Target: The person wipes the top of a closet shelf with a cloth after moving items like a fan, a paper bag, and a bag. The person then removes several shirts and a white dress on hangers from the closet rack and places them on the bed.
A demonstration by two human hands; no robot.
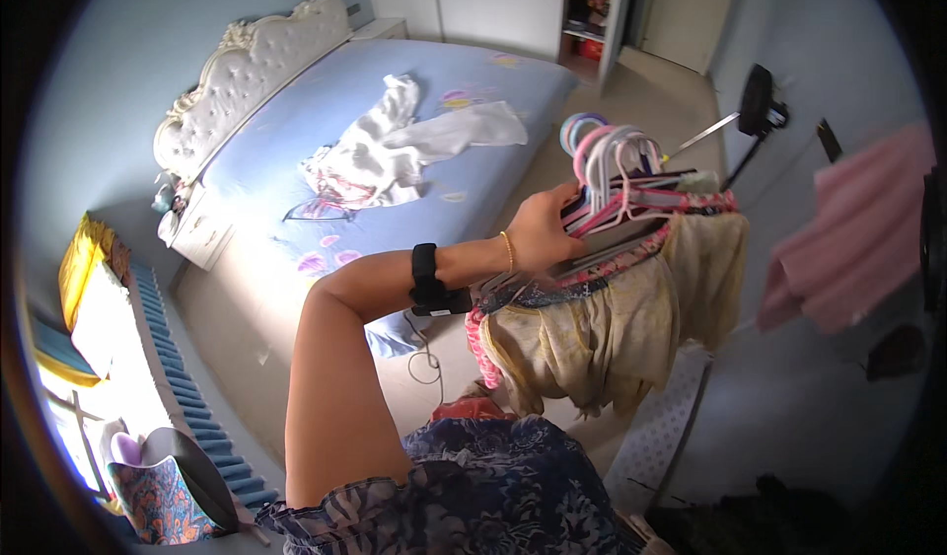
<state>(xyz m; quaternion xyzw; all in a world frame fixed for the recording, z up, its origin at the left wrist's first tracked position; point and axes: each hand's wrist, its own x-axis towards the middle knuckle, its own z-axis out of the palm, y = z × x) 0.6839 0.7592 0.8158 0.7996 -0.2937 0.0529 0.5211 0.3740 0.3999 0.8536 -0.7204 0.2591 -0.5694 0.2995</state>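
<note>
Several hangers (624,198) are pinched together between the left hand's fingers (553,202), hooks (594,163) rising just beside them.

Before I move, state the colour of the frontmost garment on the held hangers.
The frontmost garment is mainly pale yellow, faintly mottled, best seen in the head view.

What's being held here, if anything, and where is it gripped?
The left hand holds a bunch of hangers with clothes on them, gripped by their sloping arms, beside the hooks. The right hand isn't visible.
</note>
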